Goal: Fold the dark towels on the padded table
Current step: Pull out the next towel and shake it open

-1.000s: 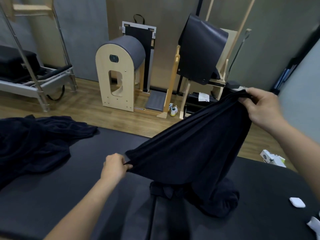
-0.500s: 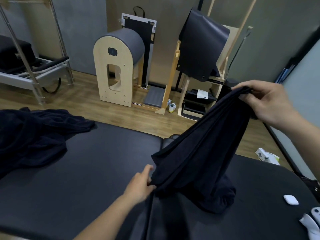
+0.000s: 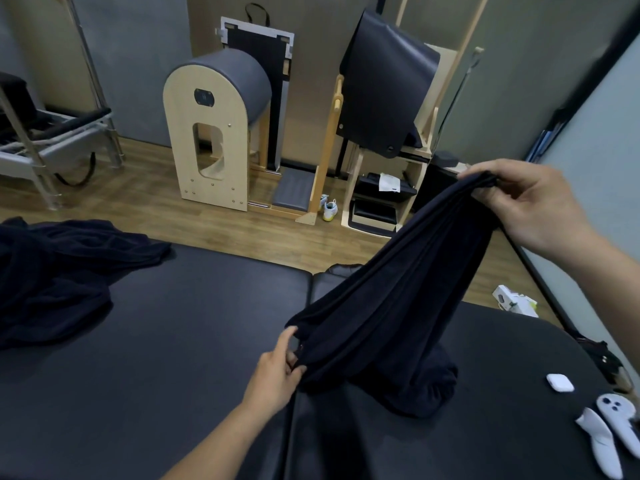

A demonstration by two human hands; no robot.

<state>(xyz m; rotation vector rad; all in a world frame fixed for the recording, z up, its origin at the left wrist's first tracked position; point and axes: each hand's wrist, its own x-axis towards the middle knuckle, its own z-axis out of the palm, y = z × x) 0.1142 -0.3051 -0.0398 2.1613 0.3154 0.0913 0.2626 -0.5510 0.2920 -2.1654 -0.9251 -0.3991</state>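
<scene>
My right hand [image 3: 530, 202] pinches the dark towel [image 3: 388, 306] high, left hand [image 3: 277, 372] fingers [image 3: 289, 336] gripping its lower edge; pulling both apart should spread it flat over the desk [image 3: 173, 341].

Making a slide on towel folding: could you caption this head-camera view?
Right hand lifts a dark towel off the padded table; left hand pinches its lower edge.

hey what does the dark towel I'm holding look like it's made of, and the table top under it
Dark towel: soft matte woven cloth, probably cotton terry; it drapes in loose folds and shows no shine. Padded table: smooth dark vinyl or leatherette over padding, judging by its faint sheen and the seam between cushions.
</scene>
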